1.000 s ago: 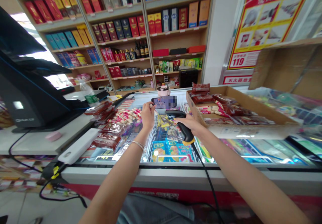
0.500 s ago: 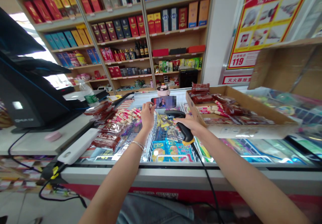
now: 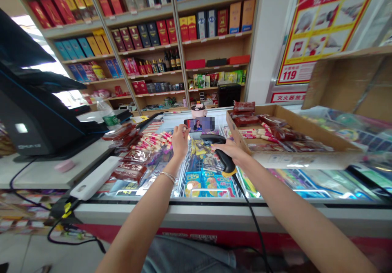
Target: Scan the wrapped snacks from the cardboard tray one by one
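My right hand [image 3: 230,150] is wrapped around the handle of a black and yellow barcode scanner [image 3: 226,163]. The scanner's head points left, over the glass top of a chest freezer [image 3: 128,208], and its cable runs down toward me. My left hand [image 3: 180,139] is closed, with its fingertips pinched together near the lower left corner of a phone [image 3: 196,125]. What those fingers hold, if anything, is too small to name. The phone lies sideways with a picture on its screen, in front of a pink cup [image 3: 199,110]. Beside my left hand are wrapped sausage sticks [image 3: 150,143].
An open cardboard box [image 3: 294,158] of brown packets stands to the right. Brown packets [image 3: 130,171] and a white power strip [image 3: 94,179] lie on the left. A black checkout machine [image 3: 39,117] and a water bottle [image 3: 108,115] stand farther left. Stocked shelves [image 3: 147,50] rise behind.
The picture on the phone screen has changed slightly. Both hands and the barcode scanner stay in the same place.
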The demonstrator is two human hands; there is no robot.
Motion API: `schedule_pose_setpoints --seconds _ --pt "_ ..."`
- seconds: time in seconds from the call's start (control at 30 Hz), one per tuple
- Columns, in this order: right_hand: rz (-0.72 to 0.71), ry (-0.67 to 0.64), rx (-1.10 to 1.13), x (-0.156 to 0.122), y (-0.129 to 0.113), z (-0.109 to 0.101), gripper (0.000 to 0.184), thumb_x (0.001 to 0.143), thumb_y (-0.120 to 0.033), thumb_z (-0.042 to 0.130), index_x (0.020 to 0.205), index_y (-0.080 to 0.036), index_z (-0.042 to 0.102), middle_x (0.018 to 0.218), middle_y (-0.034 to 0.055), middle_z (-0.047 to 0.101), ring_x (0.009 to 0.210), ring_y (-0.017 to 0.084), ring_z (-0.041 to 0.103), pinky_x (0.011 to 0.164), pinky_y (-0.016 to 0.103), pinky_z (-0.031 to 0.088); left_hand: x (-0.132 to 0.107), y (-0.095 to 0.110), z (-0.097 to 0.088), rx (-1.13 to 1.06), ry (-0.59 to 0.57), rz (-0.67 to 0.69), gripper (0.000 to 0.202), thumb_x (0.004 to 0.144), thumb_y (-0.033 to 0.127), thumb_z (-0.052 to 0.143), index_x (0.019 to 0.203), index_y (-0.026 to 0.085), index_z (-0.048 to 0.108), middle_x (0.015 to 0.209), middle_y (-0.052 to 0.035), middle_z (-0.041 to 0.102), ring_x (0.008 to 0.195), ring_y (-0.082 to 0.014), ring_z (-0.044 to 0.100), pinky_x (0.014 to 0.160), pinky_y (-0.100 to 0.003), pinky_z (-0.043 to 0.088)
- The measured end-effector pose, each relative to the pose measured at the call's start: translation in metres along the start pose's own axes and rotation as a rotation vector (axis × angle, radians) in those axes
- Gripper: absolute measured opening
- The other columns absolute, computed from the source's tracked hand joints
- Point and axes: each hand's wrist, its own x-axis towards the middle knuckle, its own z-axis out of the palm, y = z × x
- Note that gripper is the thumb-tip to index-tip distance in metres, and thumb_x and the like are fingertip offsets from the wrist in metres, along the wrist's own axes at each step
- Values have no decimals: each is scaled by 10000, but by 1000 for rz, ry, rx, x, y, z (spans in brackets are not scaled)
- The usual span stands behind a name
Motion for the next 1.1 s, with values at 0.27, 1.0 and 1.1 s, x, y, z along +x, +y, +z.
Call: schedule_pose_setpoints --seconds 0.27,1.0,1.1 --pt "-13 -11 71 1 0 -1 122 698 -121 643 786 -109 560 623 37 614 443 100 539 391 197 440 1 1 1 -57 29 2 203 890 358 460 972 198 557 905 -57 564 778 -169 534 730 -285 400" --pt "-85 -8 157 6 -3 -4 117 677 -107 641 757 -113 555 584 30 604 434 104 542 401 201 442 1 5 -2 -84 84 63 357 932 344 348 1209 154 470 962 -87 568 889 -168 547 838 -297 411" --pt "-102 38 229 5 -8 -5 108 693 -118 643 769 -105 568 632 43 623 449 91 542 412 194 452 3 5 -9 -32 56 76 324 932 333 354 1168 189 522 1016 -82 589 883 -165 568 796 -276 420"
